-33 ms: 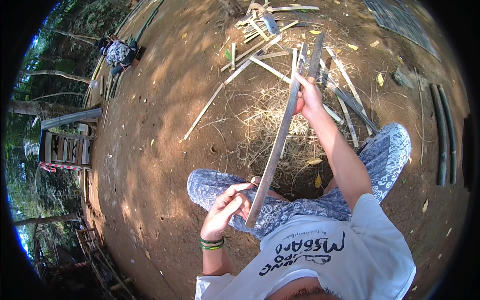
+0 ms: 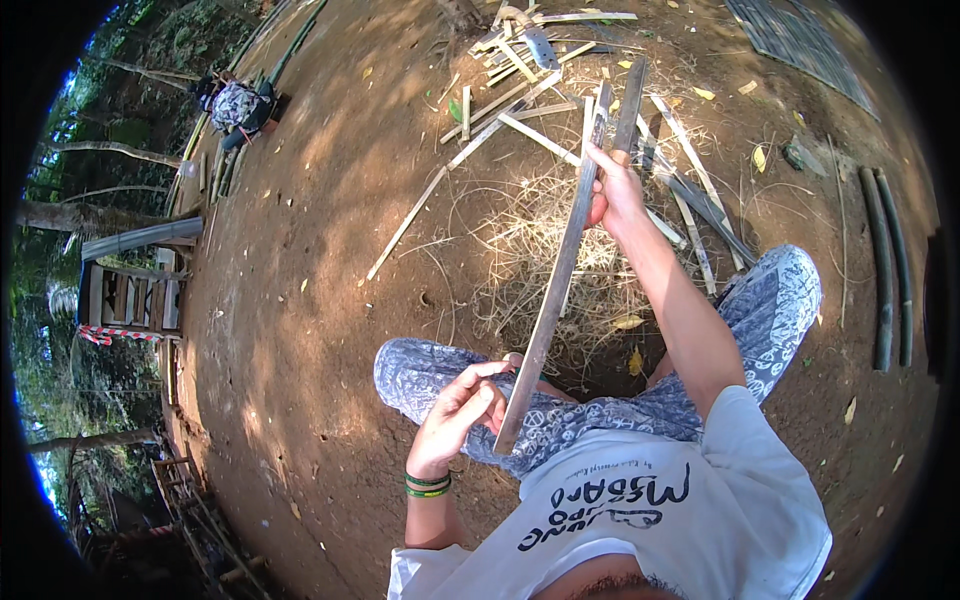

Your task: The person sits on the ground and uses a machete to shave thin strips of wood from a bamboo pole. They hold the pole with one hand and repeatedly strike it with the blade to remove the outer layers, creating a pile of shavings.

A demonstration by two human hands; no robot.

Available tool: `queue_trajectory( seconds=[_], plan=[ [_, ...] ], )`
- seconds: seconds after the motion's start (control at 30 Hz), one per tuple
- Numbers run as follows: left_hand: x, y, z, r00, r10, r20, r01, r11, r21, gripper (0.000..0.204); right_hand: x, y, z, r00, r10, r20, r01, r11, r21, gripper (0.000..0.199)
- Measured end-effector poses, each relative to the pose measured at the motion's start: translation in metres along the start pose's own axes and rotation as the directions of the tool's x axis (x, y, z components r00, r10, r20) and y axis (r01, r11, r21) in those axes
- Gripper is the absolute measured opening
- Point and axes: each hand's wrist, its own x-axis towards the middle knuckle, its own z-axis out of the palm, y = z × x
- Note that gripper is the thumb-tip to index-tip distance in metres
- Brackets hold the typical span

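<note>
A long, dark grey-brown bamboo strip (image 2: 553,300) slants from above my right hand down to my lap. My right hand (image 2: 616,195) is closed on it, and also around what looks like the handle of a knife, whose dark straight blade (image 2: 630,105) points away from me. Most of that handle is hidden in the grip. Beside the strip's near end is my left hand (image 2: 455,415), thumb and forefinger apart. Its other fingertips are at the strip's edge or partly behind it; whether they touch is unclear.
Thin shavings (image 2: 560,230) lie heaped before my crossed legs. Pale split strips (image 2: 410,222) are scattered beyond, near a metal blade tool (image 2: 540,48). Two dark poles (image 2: 880,270) lie at right. A person (image 2: 238,108) sits at far left, near a wooden structure (image 2: 135,290).
My left hand has moved slightly right and away from me. The strip's near end has shifted a little right, and the knife blade's tip slightly left and farther away.
</note>
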Motion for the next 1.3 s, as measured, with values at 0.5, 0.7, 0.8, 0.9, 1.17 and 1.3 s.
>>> queue_trajectory(
  seconds=[0.5, 0.7, 0.8, 0.9, 1.17, 1.3],
  plan=[
    [0.099, 0.004, 0.048, 0.899, 0.190, -0.395, -0.290, 0.933, -0.211, 0.030, -0.070, -0.050, 0.034, 0.841, -0.342, 0.418, 0.540, 0.544, -0.642, 0.033],
    [0.127, 0.036, 0.051, 0.835, 0.179, -0.520, -0.338, 0.913, -0.228, 0.030, -0.132, -0.033, -0.010, 0.858, 0.054, 0.511, 0.443, 0.427, -0.789, 0.048],
    [0.133, 0.034, 0.046, 0.817, 0.184, -0.547, -0.363, 0.900, -0.240, 0.031, -0.171, -0.034, -0.002, 0.752, 0.107, 0.650, 0.598, 0.305, -0.741, 0.051],
    [0.144, 0.028, 0.044, 0.801, 0.268, -0.535, -0.430, 0.879, -0.204, 0.033, -0.183, -0.032, 0.001, 0.648, 0.084, 0.757, 0.725, 0.238, -0.646, 0.051],
    [0.143, 0.030, 0.058, 0.771, 0.296, -0.564, -0.511, 0.816, -0.270, 0.046, -0.180, -0.029, 0.001, 0.566, 0.147, 0.811, 0.790, 0.184, -0.585, 0.058],
    [0.137, 0.030, 0.059, 0.761, 0.309, -0.570, -0.515, 0.822, -0.242, 0.048, -0.173, -0.020, -0.006, 0.537, 0.126, 0.834, 0.812, 0.193, -0.551, 0.066]
  ],
)
